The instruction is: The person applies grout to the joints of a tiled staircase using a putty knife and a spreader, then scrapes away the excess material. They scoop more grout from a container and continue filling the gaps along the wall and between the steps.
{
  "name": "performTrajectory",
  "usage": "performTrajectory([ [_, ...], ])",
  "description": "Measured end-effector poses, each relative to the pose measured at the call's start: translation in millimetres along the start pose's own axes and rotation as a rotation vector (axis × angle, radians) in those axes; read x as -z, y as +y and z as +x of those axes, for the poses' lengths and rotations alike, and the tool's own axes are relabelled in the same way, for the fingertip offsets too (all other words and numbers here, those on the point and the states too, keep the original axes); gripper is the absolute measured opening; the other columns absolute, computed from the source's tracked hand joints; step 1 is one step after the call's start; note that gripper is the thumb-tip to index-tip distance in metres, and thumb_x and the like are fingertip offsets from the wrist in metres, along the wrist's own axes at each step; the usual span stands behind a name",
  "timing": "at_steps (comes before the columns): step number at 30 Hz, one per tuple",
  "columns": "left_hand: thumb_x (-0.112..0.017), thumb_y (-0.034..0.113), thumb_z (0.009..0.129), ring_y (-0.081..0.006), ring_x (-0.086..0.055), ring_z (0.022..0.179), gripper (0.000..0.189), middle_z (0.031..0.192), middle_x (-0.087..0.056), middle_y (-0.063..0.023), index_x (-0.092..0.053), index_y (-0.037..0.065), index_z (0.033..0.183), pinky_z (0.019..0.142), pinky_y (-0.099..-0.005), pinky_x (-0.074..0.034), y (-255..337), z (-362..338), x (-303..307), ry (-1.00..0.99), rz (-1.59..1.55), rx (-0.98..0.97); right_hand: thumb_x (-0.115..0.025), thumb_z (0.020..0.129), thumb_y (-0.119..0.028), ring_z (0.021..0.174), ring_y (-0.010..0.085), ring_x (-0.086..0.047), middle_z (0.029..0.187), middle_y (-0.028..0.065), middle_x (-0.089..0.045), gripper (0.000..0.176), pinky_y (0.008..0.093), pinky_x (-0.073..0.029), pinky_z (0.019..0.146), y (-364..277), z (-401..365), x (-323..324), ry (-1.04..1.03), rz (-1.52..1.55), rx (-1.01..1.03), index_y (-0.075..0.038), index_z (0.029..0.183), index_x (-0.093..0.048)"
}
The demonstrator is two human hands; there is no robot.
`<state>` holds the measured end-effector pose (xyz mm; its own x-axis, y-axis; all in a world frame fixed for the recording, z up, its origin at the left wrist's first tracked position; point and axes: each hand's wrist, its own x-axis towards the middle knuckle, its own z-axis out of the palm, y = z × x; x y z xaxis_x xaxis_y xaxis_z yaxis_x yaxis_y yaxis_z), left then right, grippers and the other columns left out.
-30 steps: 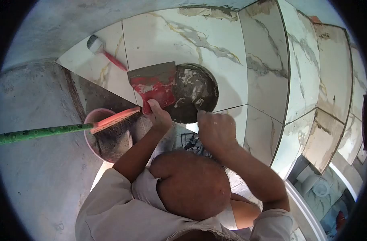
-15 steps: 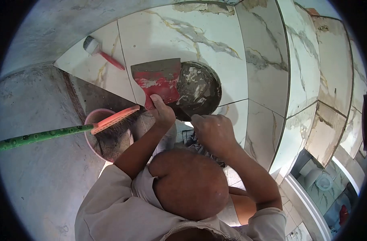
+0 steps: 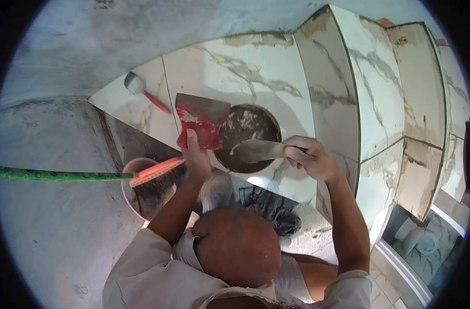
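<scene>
My left hand (image 3: 196, 157) grips the handle end of a wide red scraper (image 3: 203, 123), its grey-smeared blade pointing away from me. Just right of it, a round dark bowl (image 3: 250, 123) of wet grey mix rests on the marble-patterned tile. My right hand (image 3: 311, 157) is closed around a putty knife (image 3: 260, 151), whose coated blade lies over the near part of the bowl. A brush (image 3: 155, 102) with a red handle lies on the tile to the left.
A pink bucket (image 3: 125, 192) stands at the left with an orange broom head (image 3: 157, 172) across it and its green handle (image 3: 65, 174) reaching left. Black plastic (image 3: 278, 216) lies beyond my knee. Tiled steps (image 3: 376, 87) rise at the right.
My right hand has moved right and turned, bringing the putty knife blade into plain sight over the bowl. The camera view has shifted; the scraper stays in my left hand.
</scene>
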<state>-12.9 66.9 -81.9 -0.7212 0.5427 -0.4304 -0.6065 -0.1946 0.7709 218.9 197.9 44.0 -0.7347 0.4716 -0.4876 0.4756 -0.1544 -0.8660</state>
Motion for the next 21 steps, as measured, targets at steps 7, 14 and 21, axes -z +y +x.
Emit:
performTrajectory([
  [7, -0.057, 0.016, 0.094, -0.0215, -0.065, 0.084, 0.025, 0.098, -0.064, -0.0105, -0.054, 0.003, 0.115, 0.075, -0.0380, -0.055, 106, -7, -23, -0.614, -0.035, 0.499, -0.050, 0.098, -0.005, 0.082, 0.0139, -0.061, 0.094, 0.0087, -0.064, 0.017, 0.0269, -0.051, 0.068, -9, -17, -31, 0.407, 0.465, 0.355, -0.004, 0.114, -0.044],
  [14, -0.058, 0.010, 0.093, -0.0188, -0.067, 0.091, 0.027, 0.103, -0.065, -0.0091, -0.054, 0.001, 0.118, 0.078, -0.0363, -0.057, 104, -32, -64, -0.731, -0.085, 0.672, -0.047, 0.085, 0.010, 0.089, 0.0356, -0.056, 0.100, 0.0199, -0.055, 0.029, 0.0407, -0.047, 0.079, 27, 14, -56, 0.782, -0.201, 0.742, -0.006, 0.110, -0.046],
  [21, -0.059, 0.012, 0.092, -0.0201, -0.067, 0.093, 0.032, 0.107, -0.065, -0.0106, -0.053, 0.000, 0.121, 0.080, -0.0366, -0.058, 98, -34, -73, -0.712, -0.101, 0.739, -0.048, 0.078, 0.015, 0.089, 0.0332, -0.053, 0.094, 0.0163, -0.053, 0.038, 0.0400, -0.045, 0.076, 36, 0, -48, 0.751, -0.218, 0.746, -0.007, 0.109, -0.048],
])
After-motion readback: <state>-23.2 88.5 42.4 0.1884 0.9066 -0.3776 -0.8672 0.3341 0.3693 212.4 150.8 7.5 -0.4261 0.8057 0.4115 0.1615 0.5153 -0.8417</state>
